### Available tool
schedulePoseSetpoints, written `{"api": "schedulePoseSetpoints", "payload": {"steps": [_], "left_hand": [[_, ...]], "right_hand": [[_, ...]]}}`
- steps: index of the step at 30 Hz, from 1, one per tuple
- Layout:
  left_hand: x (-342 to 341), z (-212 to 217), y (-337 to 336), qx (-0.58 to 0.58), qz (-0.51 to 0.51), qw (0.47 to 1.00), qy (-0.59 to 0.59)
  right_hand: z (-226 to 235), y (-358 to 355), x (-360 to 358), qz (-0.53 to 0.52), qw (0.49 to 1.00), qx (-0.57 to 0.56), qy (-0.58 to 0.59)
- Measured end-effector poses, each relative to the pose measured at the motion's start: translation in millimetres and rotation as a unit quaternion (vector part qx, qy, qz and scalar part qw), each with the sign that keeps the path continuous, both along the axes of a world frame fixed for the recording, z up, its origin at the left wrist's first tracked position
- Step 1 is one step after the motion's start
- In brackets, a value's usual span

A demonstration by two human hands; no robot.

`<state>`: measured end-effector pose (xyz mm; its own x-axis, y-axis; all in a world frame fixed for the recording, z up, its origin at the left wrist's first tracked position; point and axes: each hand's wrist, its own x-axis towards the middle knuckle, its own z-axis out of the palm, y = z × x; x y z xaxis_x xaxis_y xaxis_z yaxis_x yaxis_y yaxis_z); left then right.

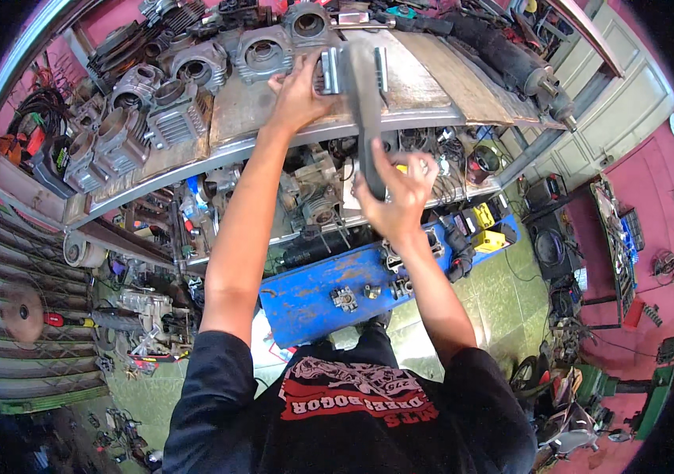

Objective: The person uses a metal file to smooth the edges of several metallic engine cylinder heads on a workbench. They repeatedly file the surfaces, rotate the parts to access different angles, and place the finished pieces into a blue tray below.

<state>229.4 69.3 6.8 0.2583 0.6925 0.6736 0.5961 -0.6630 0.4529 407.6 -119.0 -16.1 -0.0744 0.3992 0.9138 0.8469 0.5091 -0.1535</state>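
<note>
On the wooden top of the upper shelf stands a metal part (pixel 330 73) with shiny upright edges and a finned side, its middle covered by a tool. My left hand (pixel 299 96) presses its fingers against this part's left side. My right hand (pixel 400 189) is wrapped round the dark handle of a long, flat tool (pixel 363 91). The tool reaches up across the part and is smeared by motion, so its kind cannot be made out. Left of my left hand sit several grey engine cylinders (pixel 264 54).
A black exhaust muffler (pixel 503 51) lies along the shelf's right. Below, a blue bench (pixel 305 296) bears a small carburetor-like part (pixel 344 299) and yellow boxes (pixel 488 239). More engine parts crowd the lower shelf (pixel 463 189). A metal edge (pixel 274 141) runs along the upper shelf's front.
</note>
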Motion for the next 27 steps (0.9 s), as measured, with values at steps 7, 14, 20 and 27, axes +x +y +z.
{"api": "schedulePoseSetpoints", "payload": {"steps": [7,14,20,27], "left_hand": [[0,5,-10,0.055,0.021,0.997,0.048],[5,12,-30,0.064,0.044,0.995,0.067],[-2,16,-37,0.037,0.046,0.993,0.104],[0,28,-60,-0.034,0.047,0.99,0.131]], "right_hand": [[-14,-18,5,-0.061,0.996,-0.062,-0.031],[-18,-19,9,-0.059,0.996,-0.054,-0.029],[-31,-15,8,-0.043,0.997,-0.047,-0.033],[-37,-19,3,-0.051,0.997,-0.038,-0.033]]}}
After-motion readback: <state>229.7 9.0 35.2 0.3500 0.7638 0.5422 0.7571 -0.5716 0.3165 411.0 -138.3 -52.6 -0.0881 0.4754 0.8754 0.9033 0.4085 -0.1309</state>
